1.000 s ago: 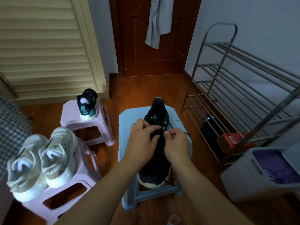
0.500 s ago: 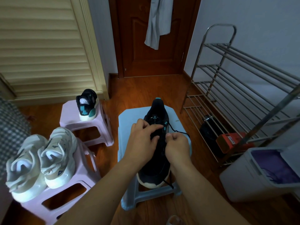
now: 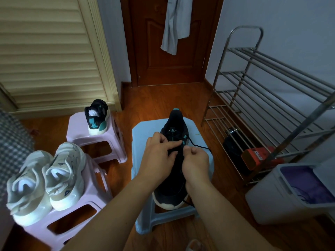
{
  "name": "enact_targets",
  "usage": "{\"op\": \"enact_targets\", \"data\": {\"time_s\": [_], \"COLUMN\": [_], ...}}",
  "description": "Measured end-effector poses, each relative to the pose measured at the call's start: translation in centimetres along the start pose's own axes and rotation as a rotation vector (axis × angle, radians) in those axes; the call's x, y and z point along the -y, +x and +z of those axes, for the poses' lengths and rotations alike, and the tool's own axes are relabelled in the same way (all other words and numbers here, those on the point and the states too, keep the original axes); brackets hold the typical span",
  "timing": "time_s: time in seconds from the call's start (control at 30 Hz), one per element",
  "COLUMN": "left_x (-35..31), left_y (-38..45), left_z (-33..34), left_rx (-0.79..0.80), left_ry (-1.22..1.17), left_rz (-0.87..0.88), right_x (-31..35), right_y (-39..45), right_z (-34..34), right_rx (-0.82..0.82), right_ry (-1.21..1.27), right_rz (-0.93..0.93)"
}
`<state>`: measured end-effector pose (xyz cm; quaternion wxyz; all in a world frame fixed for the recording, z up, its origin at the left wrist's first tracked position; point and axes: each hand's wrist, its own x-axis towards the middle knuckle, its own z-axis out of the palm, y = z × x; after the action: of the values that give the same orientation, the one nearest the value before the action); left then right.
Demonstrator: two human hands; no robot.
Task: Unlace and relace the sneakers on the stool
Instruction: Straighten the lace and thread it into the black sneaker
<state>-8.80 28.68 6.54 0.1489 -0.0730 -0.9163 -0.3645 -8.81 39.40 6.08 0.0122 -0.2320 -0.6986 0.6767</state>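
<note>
Black sneaker (image 3: 174,171) lies along the middle of the blue stool (image 3: 143,134), toe at the near edge. Left hand (image 3: 157,156) rests on the tongue, forefinger stretched across the black lace (image 3: 197,146); its grip on the lace can't be told. Right hand (image 3: 196,162) at the right eyelets, grip narrow, pinching the lace, whose loose end trails toward the stool's right edge.

I see a metal rack (image 3: 268,98) at right with an orange box (image 3: 261,156) on its lowest shelf, a grey bin (image 3: 272,201) beside it, and a cloth (image 3: 175,24) hanging on the brown door (image 3: 150,51).
</note>
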Motion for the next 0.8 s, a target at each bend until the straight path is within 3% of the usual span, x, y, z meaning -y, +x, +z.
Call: {"op": "enact_targets", "data": {"time_s": [0.1, 0.3, 0.57, 0.67, 0.8], "left_x": [0.0, 0.2, 0.3, 0.5, 0.3], "left_y": [0.0, 0.0, 0.3, 0.3, 0.2], "left_z": [0.0, -0.1, 0.1, 0.0, 0.1], "left_rx": [-0.001, 0.015, 0.018, -0.004, 0.018], "left_ry": [-0.003, 0.017, 0.032, 0.030, 0.046], "left_rz": [0.011, 0.044, 0.059, 0.077, 0.091], "right_x": [0.2, 1.0, 1.8, 2.3, 2.8], "right_y": [0.1, 1.3, 1.7, 2.6, 3.0], "right_z": [0.1, -0.8, -1.2, -1.3, -1.1], "right_rx": [-0.062, -0.076, -0.144, -0.091, -0.053], "right_ry": [-0.159, -0.205, -0.799, -0.744, -0.386], "right_rz": [-0.150, -0.291, -0.733, -0.702, -0.395]}}
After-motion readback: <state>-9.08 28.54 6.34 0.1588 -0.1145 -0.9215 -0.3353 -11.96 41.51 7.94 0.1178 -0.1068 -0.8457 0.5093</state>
